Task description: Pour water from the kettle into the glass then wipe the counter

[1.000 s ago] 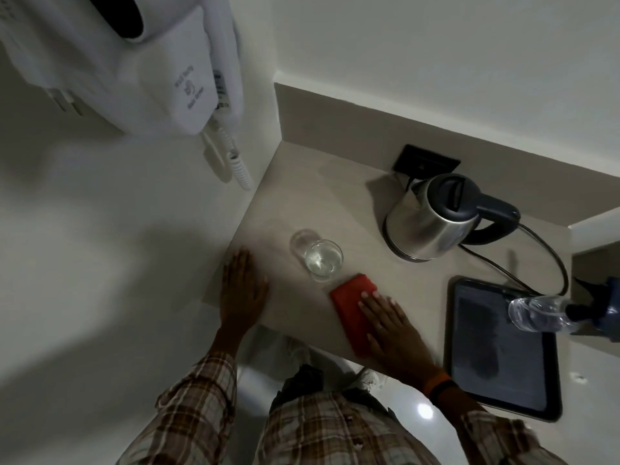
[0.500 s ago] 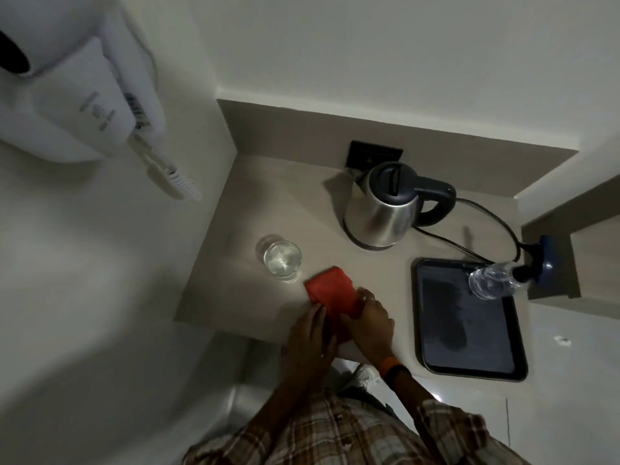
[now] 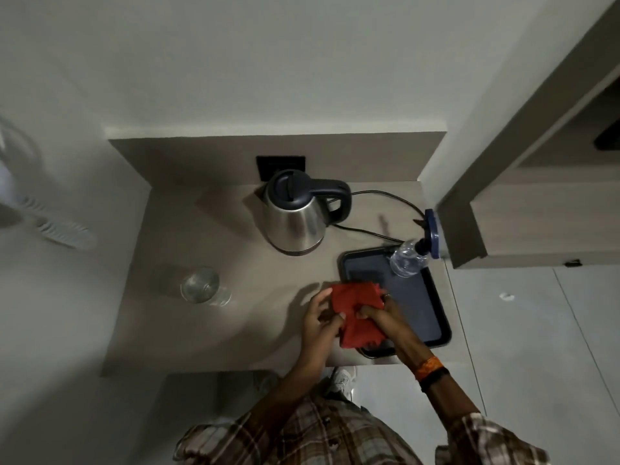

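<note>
At the near right of the worktop, left hand and right hand both grip the red cloth; glass looks filled, kettle parked, wiping probably near done.

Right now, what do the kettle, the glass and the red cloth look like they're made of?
Kettle: brushed metal body, likely stainless steel, with soft streaky reflections; the lid and handle look like dark matte plastic. Glass: clear glass, or possibly clear plastic; the counter shows through it. Red cloth: soft matte fabric that creases and bunches between the left hand and right hand.
</note>
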